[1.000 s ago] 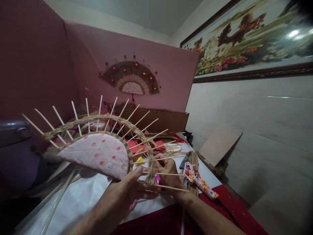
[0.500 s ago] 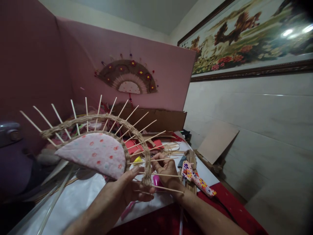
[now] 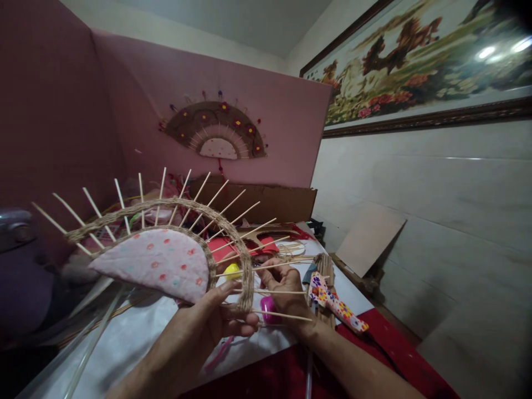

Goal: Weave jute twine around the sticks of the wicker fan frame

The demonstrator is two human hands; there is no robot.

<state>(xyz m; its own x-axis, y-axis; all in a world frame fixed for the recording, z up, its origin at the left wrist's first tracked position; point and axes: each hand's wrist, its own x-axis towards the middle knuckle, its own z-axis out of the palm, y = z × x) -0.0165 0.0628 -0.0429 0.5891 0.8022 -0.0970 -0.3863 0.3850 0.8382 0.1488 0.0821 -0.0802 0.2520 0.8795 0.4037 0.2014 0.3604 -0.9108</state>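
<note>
A half-round fan frame [image 3: 153, 263] has a pink floral cloth centre, thin wooden sticks fanning outward and a woven twine band [image 3: 216, 215] across them. My left hand [image 3: 203, 318] grips its lower right corner, thumb on top and fingers beneath. At the band's right side, my right hand [image 3: 282, 285] has its thumb and forefinger pinched together by the twine and sticks; whether a strand is between them is too small to tell. Below the sticks, near my right hand, lies a bright magenta object [image 3: 269, 310]. A yellow object [image 3: 233, 271] shows behind the sticks.
A finished fan [image 3: 216, 130] hangs on the pink panel. To the right on the table lie a flower-patterned glue gun [image 3: 338, 305] and corrugated cardboard strips [image 3: 325, 271]. Behind are red pieces [image 3: 266, 245] and a cardboard box [image 3: 274, 205]. A board [image 3: 369, 238] leans by the wall.
The fan frame has shifted slightly left, its upper sticks a little lower. My left hand moved slightly left with it, and my right hand stays pinched near the band.
</note>
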